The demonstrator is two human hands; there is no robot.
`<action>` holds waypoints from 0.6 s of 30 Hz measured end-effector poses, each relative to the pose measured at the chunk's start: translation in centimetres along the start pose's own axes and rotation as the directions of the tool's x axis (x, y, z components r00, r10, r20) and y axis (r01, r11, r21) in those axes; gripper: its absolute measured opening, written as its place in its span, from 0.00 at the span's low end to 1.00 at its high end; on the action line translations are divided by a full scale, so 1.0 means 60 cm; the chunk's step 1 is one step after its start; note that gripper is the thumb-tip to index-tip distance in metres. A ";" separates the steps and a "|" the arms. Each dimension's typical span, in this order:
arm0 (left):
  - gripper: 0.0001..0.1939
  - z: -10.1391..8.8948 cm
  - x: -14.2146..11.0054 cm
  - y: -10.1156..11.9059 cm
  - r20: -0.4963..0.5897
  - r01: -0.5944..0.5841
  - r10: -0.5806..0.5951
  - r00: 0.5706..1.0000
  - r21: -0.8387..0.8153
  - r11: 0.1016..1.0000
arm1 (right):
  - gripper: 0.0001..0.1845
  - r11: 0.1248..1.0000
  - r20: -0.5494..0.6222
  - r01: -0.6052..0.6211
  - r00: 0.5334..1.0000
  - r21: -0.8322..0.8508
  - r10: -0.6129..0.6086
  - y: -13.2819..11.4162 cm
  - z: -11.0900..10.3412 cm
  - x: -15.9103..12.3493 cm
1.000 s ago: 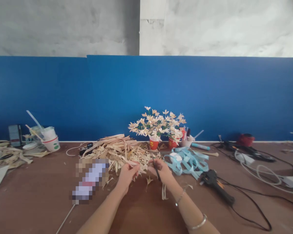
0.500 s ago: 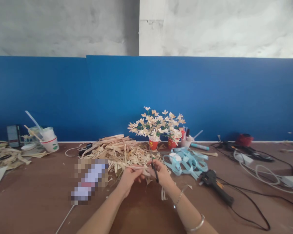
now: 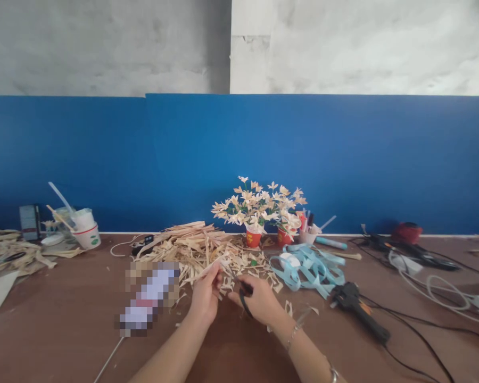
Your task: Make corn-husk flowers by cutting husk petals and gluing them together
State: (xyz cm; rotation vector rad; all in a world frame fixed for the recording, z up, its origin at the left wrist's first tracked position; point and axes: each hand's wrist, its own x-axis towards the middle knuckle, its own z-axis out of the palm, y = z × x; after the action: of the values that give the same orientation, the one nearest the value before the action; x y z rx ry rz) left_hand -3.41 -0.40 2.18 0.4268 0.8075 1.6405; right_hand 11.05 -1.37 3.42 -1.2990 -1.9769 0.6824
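My left hand (image 3: 205, 295) is closed in a pinch on a pale husk strip (image 3: 224, 263), whose tip shows above the fingers. Dark-handled scissors (image 3: 245, 304) sit in my right hand (image 3: 263, 302), the fingers wrapped round the handles. The blades point up and left toward the strip; whether they touch it I cannot tell. Right behind both hands lies a heap of dried husk strips and scraps (image 3: 199, 239). Small husk cuttings (image 3: 289, 308) lie by my right wrist.
Pale flowers (image 3: 247, 201) stand in red cups (image 3: 253, 238) behind the heap. Right of my hands are blue ribbon (image 3: 309, 268), a glue gun (image 3: 359, 311) and cables. To the left are a blurred-out phone-like object (image 3: 149, 298) and a white cup (image 3: 87, 236).
My right hand with the scissors has turned and lowered, so the blades now point up-left. My left hand has tilted upright with the strip. The view has shifted slightly left.
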 end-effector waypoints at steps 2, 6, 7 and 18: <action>0.13 0.004 -0.007 -0.003 0.025 0.018 -0.018 1.000 -0.001 1.000 | 0.11 1.000 0.000 0.011 1.000 -0.015 -0.011 0.000 0.002 0.000; 0.12 0.012 -0.018 -0.009 0.041 0.048 -0.047 0.998 -0.019 0.999 | 0.09 0.999 -0.003 0.038 0.999 -0.001 -0.038 0.005 0.005 0.002; 0.12 0.013 -0.020 -0.010 0.043 0.052 -0.051 0.998 -0.027 0.998 | 0.08 0.999 -0.004 0.045 0.999 0.009 -0.045 0.006 0.006 0.002; 0.13 0.009 -0.014 -0.008 0.084 0.077 -0.081 0.993 0.045 0.996 | 0.06 0.992 -0.070 0.002 0.998 0.125 0.007 0.008 0.004 0.007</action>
State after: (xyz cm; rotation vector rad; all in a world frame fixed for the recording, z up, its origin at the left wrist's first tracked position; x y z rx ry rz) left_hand -2.55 -1.03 2.35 0.4855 0.7855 1.5240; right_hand 11.03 -0.80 3.04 -1.2334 -1.8464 0.7404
